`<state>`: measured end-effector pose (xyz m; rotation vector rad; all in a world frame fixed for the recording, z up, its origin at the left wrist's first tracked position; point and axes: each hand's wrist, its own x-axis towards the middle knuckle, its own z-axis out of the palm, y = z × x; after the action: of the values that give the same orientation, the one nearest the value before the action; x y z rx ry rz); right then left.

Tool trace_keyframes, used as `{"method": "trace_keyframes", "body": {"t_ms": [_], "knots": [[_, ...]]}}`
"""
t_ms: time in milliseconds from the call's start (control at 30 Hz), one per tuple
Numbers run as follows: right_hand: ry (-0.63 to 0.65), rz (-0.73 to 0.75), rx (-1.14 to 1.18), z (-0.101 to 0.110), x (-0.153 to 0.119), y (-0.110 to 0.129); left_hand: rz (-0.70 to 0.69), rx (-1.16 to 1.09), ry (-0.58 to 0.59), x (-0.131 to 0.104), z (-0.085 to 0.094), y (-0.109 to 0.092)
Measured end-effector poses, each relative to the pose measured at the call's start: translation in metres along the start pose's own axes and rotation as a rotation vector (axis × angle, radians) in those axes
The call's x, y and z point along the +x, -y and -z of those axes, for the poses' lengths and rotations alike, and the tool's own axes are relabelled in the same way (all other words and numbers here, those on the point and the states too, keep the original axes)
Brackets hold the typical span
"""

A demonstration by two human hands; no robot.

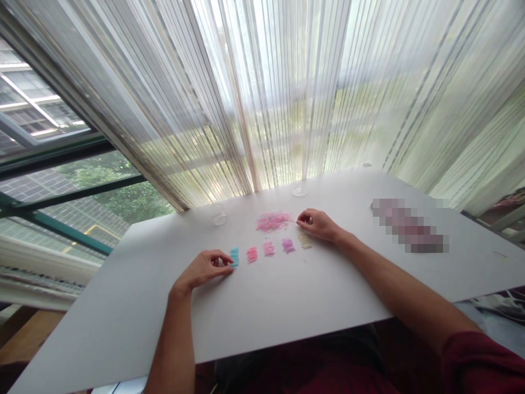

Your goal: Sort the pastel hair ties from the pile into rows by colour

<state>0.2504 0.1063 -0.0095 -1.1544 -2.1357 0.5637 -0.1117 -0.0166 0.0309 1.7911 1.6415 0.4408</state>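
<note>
At the left end of a row of small colour groups, my left hand (207,268) rests beside the teal group of thin pieces (235,256). Its thumb and index finger are bent, with their tips a little apart at the edge of that group. My right hand (320,225) is closed in a pinch on a thin pink strand at the right side of a loose, mostly pink heap (273,221). The row continues rightward with a red-pink group (251,254), a light pink group (268,249), a purple group (288,245) and a pale yellow group (305,241).
Two clear, shallow dishes (220,219) stand behind the heap near the table's far edge. A pixelated pinkish object (410,225) lies at the right of the white table (262,312). Sheer striped curtains (287,109) hang along the back, with a window on the left.
</note>
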Motion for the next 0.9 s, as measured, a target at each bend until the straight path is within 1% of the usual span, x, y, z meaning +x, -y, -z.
{"method": "trace_keyframes", "body": {"t_ms": [133, 233, 433, 600, 700, 767, 833, 900], "knots": [[0.004, -0.005, -0.002, 0.000, 0.000, 0.000, -0.014, 0.004, -0.035, 0.003, -0.004, -0.001], [-0.002, -0.003, -0.004, 0.000, 0.000, -0.001, -0.024, 0.008, -0.041, 0.004, -0.006, -0.003], [-0.035, 0.004, 0.012, -0.001, 0.001, -0.002, -0.028, 0.022, -0.045, 0.004, -0.005, -0.004], [-0.067, 0.011, 0.027, -0.005, 0.001, -0.003, -0.044, 0.037, -0.098, 0.004, -0.005, -0.003], [-0.107, 0.051, 0.038, -0.005, 0.002, -0.002, -0.036, 0.029, -0.169, 0.005, -0.006, 0.000], [-0.158, 0.086, 0.049, -0.004, 0.002, 0.000, -0.025, 0.035, -0.255, 0.007, -0.006, 0.002], [-0.233, 0.114, 0.056, 0.000, 0.002, 0.005, -0.034, 0.032, -0.348, 0.009, -0.006, 0.001], [-0.325, 0.128, 0.059, 0.003, 0.003, 0.011, -0.069, 0.043, -0.386, 0.014, -0.005, -0.004]]}}
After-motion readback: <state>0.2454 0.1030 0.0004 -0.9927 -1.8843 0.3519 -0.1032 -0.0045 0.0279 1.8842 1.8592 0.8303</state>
